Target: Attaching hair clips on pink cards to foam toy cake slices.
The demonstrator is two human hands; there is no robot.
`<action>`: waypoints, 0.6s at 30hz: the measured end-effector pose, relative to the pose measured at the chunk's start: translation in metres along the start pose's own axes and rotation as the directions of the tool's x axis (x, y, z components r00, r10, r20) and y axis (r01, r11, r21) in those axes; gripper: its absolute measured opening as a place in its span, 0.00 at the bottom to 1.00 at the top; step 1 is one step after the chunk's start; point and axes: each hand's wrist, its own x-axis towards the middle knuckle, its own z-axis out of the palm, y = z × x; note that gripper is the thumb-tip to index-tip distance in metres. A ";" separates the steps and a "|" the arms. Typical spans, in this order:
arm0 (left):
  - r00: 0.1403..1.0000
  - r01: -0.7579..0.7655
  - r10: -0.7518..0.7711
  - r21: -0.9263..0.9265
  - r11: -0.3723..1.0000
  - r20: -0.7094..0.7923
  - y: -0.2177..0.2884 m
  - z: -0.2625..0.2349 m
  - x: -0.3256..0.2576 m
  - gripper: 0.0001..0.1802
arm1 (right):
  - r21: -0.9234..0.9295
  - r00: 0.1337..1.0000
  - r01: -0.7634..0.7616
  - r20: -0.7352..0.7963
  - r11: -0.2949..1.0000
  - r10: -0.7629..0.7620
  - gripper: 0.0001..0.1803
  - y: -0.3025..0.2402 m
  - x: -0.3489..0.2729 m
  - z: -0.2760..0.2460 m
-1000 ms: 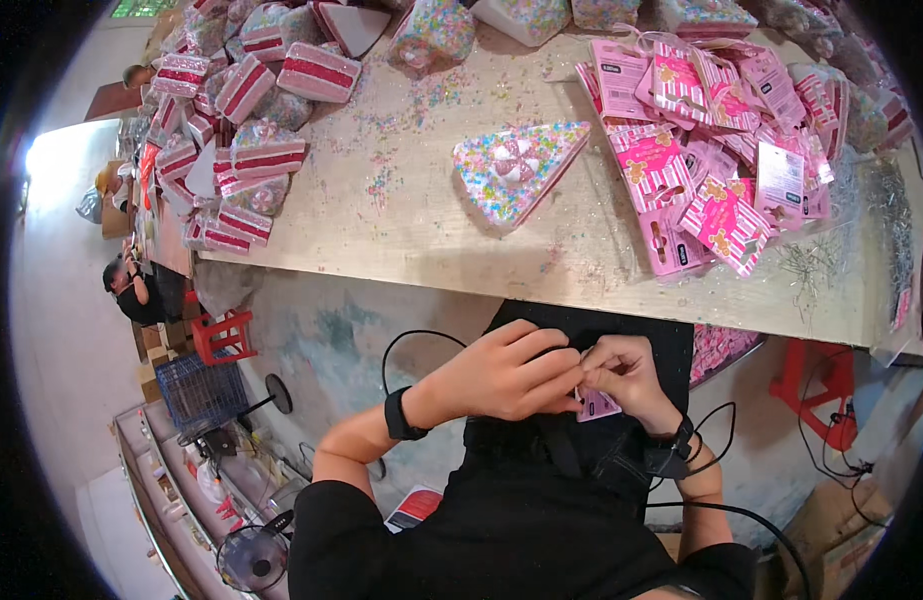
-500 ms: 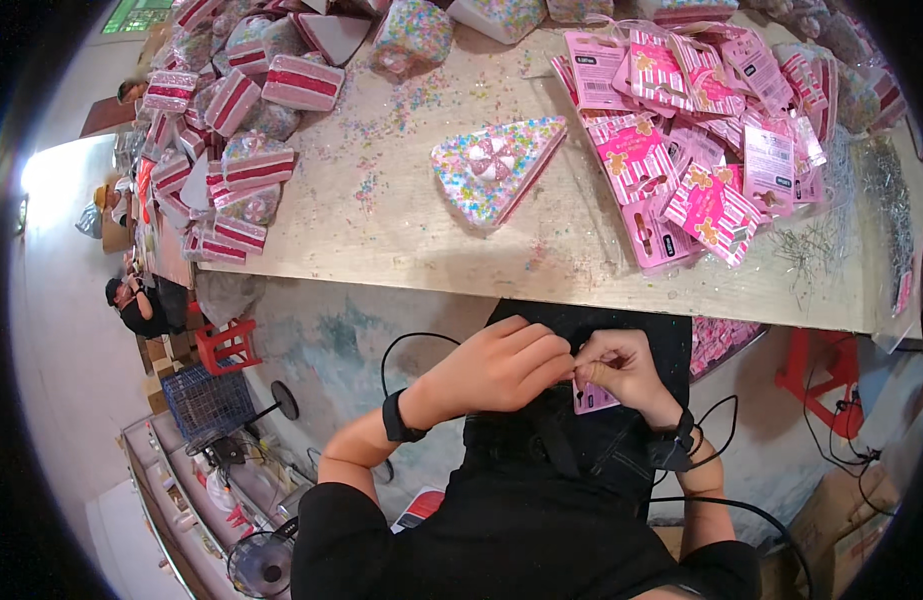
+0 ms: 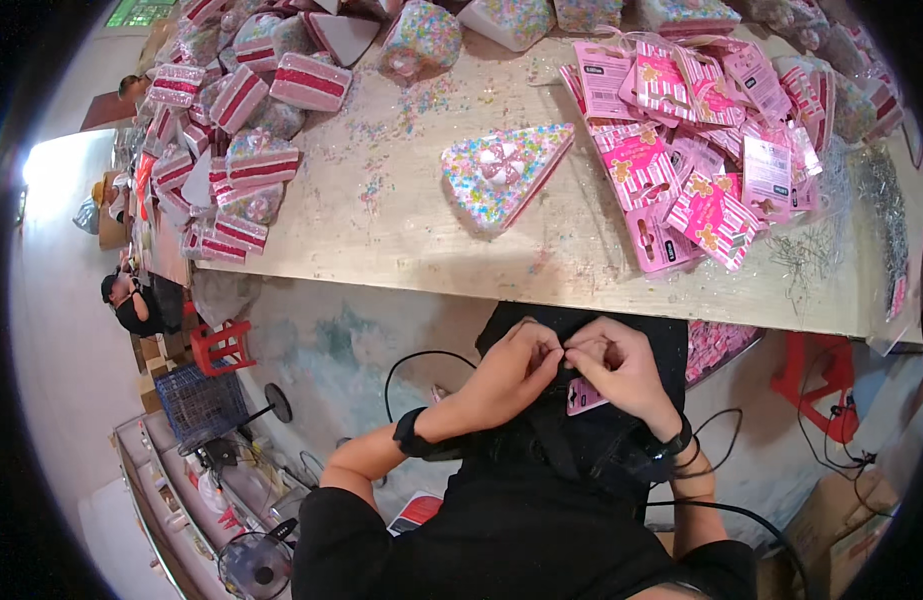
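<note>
Both my hands meet over my lap, just below the table's front edge. My left hand [image 3: 516, 375] is closed in a pinch; whatever lies between thumb and forefinger is too small to make out. Facing it, my right hand [image 3: 629, 372] is also pinched, its fingertips almost touching the left ones. A small pink card tag [image 3: 584, 396] shows from under the right hand, partly covered by its fingers. Beyond my hands, on the table, a triangular toy cake slice [image 3: 503, 175] lies flat, covered in pastel sprinkles with a pink and white swirl candy on top.
On the wooden table [image 3: 381, 250], pink printed card tags [image 3: 716, 215] are heaped at the right. Loose metal pins [image 3: 803, 258] lie beside them. More cake slices [image 3: 311, 82] pile up at the left and back. Red stools [image 3: 221, 345] and black cables flank me.
My left hand has turned from back-up to a thumb-and-finger pinch. The right hand and the pink tag have shifted slightly left. The view has moved a little.
</note>
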 end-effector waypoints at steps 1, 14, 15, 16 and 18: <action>0.971 0.233 -0.217 -0.204 0.951 0.098 0.005 -0.003 -0.002 0.07 | -0.199 0.998 0.060 0.018 0.978 -0.058 0.04 -0.014 -0.004 0.000; 0.649 0.721 -0.472 -0.681 0.128 0.597 0.009 -0.009 -0.003 0.13 | -0.610 0.862 0.475 0.177 0.634 -0.475 0.09 -0.022 -0.005 0.008; 0.638 0.725 -0.463 -0.682 0.093 0.615 0.010 -0.010 -0.003 0.12 | -0.616 0.864 0.467 0.168 0.634 -0.474 0.09 -0.019 -0.007 0.008; 0.699 0.703 -0.468 -0.639 0.311 0.541 0.013 -0.012 -0.002 0.11 | -0.622 0.867 0.460 0.159 0.634 -0.473 0.09 -0.018 -0.007 0.008; 0.817 0.570 -0.416 -0.449 0.688 0.399 0.024 -0.017 -0.001 0.09 | -0.601 0.877 0.433 0.109 0.672 -0.468 0.10 -0.024 -0.008 0.004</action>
